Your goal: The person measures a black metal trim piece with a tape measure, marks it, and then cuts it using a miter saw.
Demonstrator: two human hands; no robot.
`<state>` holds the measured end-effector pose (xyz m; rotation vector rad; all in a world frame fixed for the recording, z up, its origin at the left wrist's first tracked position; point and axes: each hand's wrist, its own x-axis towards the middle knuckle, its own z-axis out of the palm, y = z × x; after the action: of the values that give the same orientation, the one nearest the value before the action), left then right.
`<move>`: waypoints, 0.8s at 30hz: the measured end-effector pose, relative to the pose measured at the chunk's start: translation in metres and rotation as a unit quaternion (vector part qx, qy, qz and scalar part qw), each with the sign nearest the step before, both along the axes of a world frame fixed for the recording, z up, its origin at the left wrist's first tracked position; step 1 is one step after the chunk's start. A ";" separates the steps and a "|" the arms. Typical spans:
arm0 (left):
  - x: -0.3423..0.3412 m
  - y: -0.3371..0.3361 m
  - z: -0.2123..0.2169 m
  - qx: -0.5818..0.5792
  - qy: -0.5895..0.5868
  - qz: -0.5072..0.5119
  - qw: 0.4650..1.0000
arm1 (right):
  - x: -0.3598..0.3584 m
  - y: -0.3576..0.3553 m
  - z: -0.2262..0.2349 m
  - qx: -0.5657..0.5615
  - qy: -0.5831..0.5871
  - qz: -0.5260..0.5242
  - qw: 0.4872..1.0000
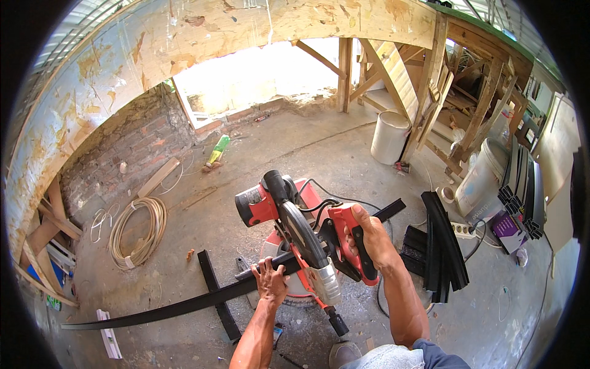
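A red and black mitre saw point(299, 230) stands on the floor before me, its head lowered over a long black profile bar point(184, 309). My right hand point(373, 241) is wrapped round the saw's red and black handle point(349, 229). Left of the blade guard, my left hand point(270, 281) grips the bar, its fingers curled over the far edge. The bar runs far out to the left, and a short end point(390, 210) shows right of the saw. Whether the blade touches the bar is hidden by the guard.
A second black bar point(219, 298) lies crosswise at the long bar. Black offcuts point(439, 243) and a power strip point(462, 230) are at the right, with cables near the saw. Farther off are a coiled hose point(138, 234), a green bottle point(219, 149) and a white bucket point(389, 138).
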<state>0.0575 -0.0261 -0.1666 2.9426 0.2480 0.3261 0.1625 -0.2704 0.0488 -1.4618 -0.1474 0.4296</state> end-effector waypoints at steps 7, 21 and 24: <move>0.000 -0.001 0.002 -0.003 0.000 -0.004 1.000 | -0.001 -0.001 0.001 0.005 -0.003 0.005 1.000; 0.000 -0.001 0.003 -0.007 -0.002 -0.004 1.000 | -0.002 -0.001 0.001 -0.003 -0.010 0.003 1.000; 0.000 -0.001 0.003 -0.005 -0.001 -0.004 1.000 | -0.002 -0.001 0.000 -0.003 -0.011 0.004 1.000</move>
<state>0.0572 -0.0266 -0.1641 2.9332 0.2381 0.3262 0.1605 -0.2710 0.0491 -1.4717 -0.1703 0.4208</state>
